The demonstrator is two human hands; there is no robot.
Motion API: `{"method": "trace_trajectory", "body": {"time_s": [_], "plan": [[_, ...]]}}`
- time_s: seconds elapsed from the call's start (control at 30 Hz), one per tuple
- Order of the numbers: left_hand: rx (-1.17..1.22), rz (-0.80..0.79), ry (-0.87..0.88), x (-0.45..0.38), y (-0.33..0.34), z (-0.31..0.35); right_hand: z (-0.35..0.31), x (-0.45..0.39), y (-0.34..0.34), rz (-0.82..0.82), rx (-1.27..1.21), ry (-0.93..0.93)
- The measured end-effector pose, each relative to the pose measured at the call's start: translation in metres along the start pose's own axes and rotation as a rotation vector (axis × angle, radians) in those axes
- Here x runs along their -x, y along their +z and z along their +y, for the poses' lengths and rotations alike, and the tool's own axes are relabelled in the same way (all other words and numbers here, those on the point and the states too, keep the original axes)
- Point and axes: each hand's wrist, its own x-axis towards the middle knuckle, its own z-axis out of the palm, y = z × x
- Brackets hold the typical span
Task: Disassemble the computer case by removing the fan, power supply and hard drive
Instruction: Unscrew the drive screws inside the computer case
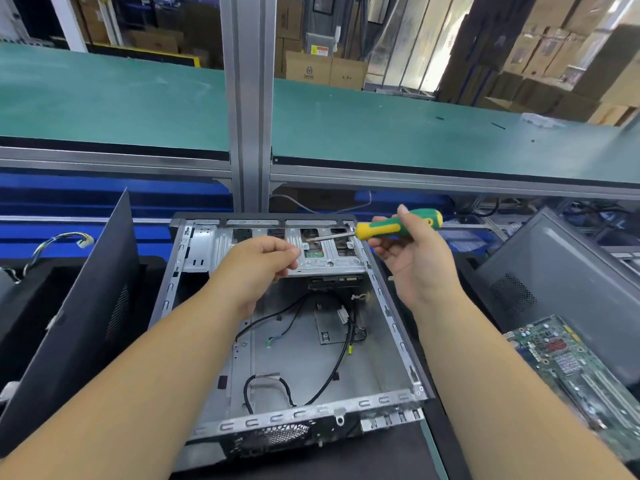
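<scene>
Green-and-yellow, one screwdriver is lying gripped in the right hand at two o'clock; the left hand, fingertips pinched together, is hovering over one open case lying centrally; loose cables inside.

An open computer case is laid flat on the bench, loose black cables inside. A green-and-yellow screwdriver is gripped by the right hand, its tip over the drive cage. The left hand is held curled beside the tip. A motherboard is seen at right.
</scene>
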Motion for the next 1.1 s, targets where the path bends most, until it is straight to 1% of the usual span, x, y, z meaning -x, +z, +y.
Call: {"method": "trace_trajectory", "body": {"time_s": [0.13, 0.27, 0.37, 0.43, 0.57, 0.7, 0.83, 0.9, 0.97, 1.03, 1.1], "plan": [[0.025, -0.094, 0.005, 0.021, 0.014, 0.004, -0.002, 0.033, -0.016, 0.095, 0.063, -0.051], [0.025, -0.23, 0.031, 0.042, 0.042, 0.006, -0.007, 0.071, -0.049, 0.294, 0.151, -0.068], [-0.07, -0.328, 0.042, 0.057, 0.065, 0.004, -0.009, 0.095, -0.078, 0.419, 0.201, 0.033], [-0.13, -0.385, 0.064, 0.068, 0.08, 0.003, -0.013, 0.109, -0.095, 0.46, 0.19, 0.121], [-0.283, -0.458, 0.172, 0.089, 0.118, 0.0, -0.022, 0.129, -0.126, 0.411, 0.151, 0.221], [-0.528, -0.498, 0.321, 0.106, 0.161, 0.0, -0.033, 0.139, -0.156, 0.369, 0.088, 0.278], [-0.697, -0.538, 0.356, 0.115, 0.217, -0.001, -0.038, 0.142, -0.191, 0.362, 0.058, 0.288], [-0.878, -0.53, 0.419, 0.116, 0.249, -0.004, -0.038, 0.139, -0.208, 0.344, 0.096, 0.283], [-1.087, -0.488, 0.487, 0.116, 0.278, -0.008, -0.037, 0.135, -0.223, 0.343, 0.122, 0.281], [-1.235, -0.466, 0.473, 0.114, 0.303, -0.016, -0.037, 0.132, -0.238, 0.35, 0.124, 0.273], [-1.306, -0.459, 0.397, 0.108, 0.322, -0.024, -0.037, 0.129, -0.253, 0.356, 0.133, 0.265]]}}
